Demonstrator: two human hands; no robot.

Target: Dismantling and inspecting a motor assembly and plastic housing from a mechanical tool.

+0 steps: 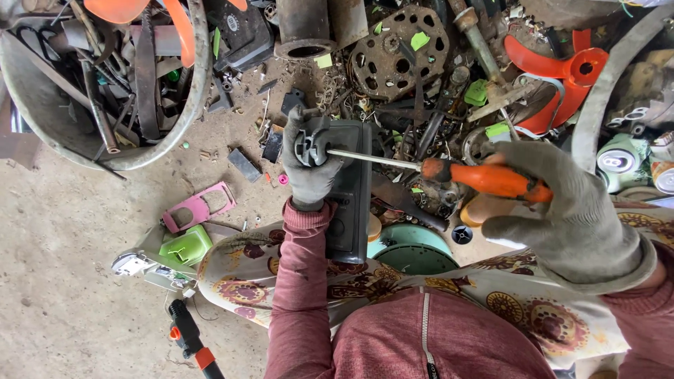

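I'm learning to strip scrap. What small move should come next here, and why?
Probably a twist or pry of the screwdriver: the right hand grips its orange handle, its tip sits at the grey part that the left hand steadies on the dark casing.

Floor: bare, dusty concrete floor point(63, 281), stained and strewn with small scraps.
Far side: heap of rusty metal scrap point(400, 49) across the top.
Left: round grey metal basin point(200, 84) full of scrap.
Light: even daylight, soft shadows.
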